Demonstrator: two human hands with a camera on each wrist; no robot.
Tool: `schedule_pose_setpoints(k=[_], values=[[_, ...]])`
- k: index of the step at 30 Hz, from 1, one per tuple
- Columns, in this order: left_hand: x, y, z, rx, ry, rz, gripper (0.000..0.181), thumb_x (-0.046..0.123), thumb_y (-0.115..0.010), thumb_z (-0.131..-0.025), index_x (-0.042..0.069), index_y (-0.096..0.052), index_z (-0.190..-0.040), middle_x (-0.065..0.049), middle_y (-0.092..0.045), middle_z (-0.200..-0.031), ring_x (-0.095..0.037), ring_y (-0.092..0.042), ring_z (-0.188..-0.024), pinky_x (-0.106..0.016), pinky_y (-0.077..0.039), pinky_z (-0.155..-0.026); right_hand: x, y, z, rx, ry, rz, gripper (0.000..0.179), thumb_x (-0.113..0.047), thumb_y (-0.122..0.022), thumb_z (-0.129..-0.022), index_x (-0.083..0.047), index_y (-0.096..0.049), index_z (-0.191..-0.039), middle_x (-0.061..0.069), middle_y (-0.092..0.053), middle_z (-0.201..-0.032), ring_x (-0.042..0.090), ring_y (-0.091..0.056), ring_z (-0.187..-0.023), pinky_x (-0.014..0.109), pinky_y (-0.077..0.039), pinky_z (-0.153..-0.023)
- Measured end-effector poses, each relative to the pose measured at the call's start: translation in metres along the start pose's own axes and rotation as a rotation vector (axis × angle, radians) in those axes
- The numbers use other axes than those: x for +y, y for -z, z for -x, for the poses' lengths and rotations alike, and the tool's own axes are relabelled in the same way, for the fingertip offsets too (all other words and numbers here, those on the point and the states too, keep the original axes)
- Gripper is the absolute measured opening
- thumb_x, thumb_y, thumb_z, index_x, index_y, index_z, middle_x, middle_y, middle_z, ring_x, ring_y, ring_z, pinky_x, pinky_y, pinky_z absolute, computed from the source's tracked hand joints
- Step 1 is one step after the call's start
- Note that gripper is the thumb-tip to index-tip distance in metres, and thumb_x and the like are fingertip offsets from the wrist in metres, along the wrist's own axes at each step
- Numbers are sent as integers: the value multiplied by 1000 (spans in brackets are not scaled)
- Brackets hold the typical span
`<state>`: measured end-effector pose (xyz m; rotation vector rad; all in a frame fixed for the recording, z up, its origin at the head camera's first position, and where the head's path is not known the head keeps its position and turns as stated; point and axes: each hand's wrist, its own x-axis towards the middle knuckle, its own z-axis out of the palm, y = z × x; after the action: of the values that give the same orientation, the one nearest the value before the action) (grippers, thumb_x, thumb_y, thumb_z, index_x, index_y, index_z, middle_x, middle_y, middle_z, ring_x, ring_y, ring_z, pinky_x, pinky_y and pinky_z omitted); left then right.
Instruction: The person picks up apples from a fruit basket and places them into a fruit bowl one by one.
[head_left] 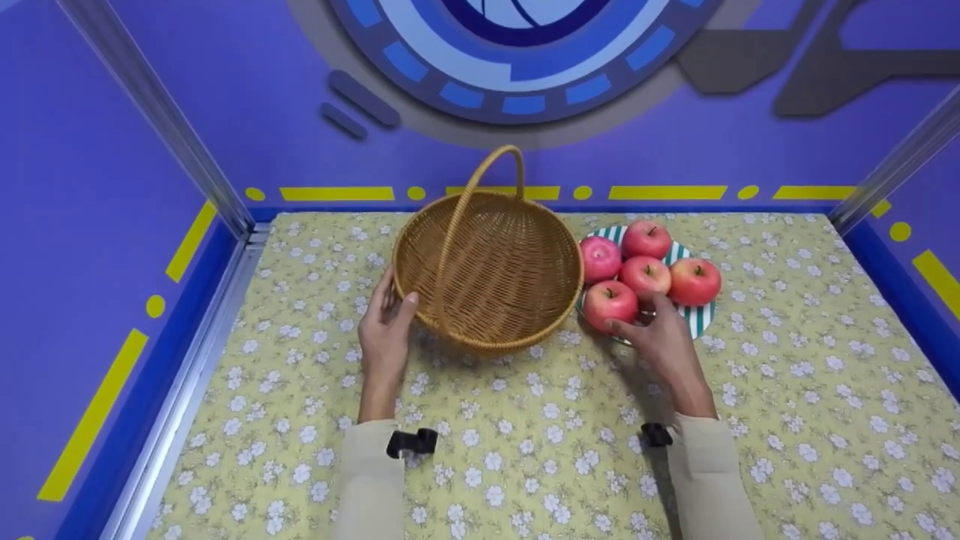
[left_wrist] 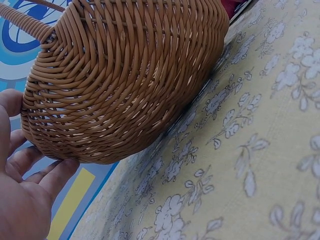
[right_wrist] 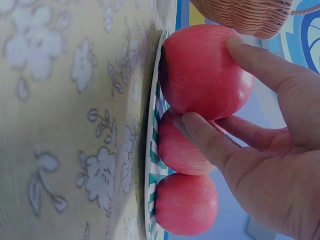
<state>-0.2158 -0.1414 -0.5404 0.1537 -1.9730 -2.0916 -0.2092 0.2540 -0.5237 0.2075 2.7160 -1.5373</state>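
Note:
A brown wicker basket (head_left: pixel 499 277) with a tall arched handle stands at the middle of the table, tipped a little toward me. My left hand (head_left: pixel 384 337) holds its left side, thumb over the rim and fingers against the outer weave (left_wrist: pixel 125 75). To the right, several red apples sit on a green-and-white striped plate (head_left: pixel 701 319). My right hand (head_left: pixel 670 351) grips the nearest apple (head_left: pixel 609 304), its thumb (right_wrist: pixel 250 55) on one side and its fingers on the other. In the right wrist view that apple is at the plate's edge; whether it touches the plate cannot be told.
A yellow flowered cloth (head_left: pixel 525 465) covers the table. Blue printed panels (head_left: pixel 225 150) stand behind and at both sides, with metal posts in the corners. The basket's right rim lies close beside the plate.

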Motion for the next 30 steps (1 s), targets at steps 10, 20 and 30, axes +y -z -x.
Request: schedule_pose_setpoints(k=[10, 20, 30], values=[[-2, 1, 0, 5, -7, -2, 61, 32, -75, -102, 33, -51, -159, -3, -52, -159, -19, -53, -141, -26, -50, -111, 0, -3, 0, -13, -62, -16, 76, -24, -82, -97, 3, -38, -153, 25, -52, -148, 38, -54, -135, 48, -54, -108], [-1, 1, 1, 7, -21, 2, 61, 27, -74, -103, 29, -51, -160, -7, -51, -160, -24, -52, -143, -28, -49, -112, 1, 5, 2, -12, 36, 18, 66, -24, -84, -95, -1, -53, -148, 21, -62, -136, 37, -61, -127, 50, -54, -106], [1, -1, 4, 3, -17, -81, 64, 39, -73, -102, 33, -48, -161, -8, -46, -163, -28, -55, -141, -33, -52, -111, -5, 16, 8, 28, -6, 23, 69, -33, -81, -98, 1, -51, -150, 23, -63, -136, 36, -66, -125, 30, -60, -91]])
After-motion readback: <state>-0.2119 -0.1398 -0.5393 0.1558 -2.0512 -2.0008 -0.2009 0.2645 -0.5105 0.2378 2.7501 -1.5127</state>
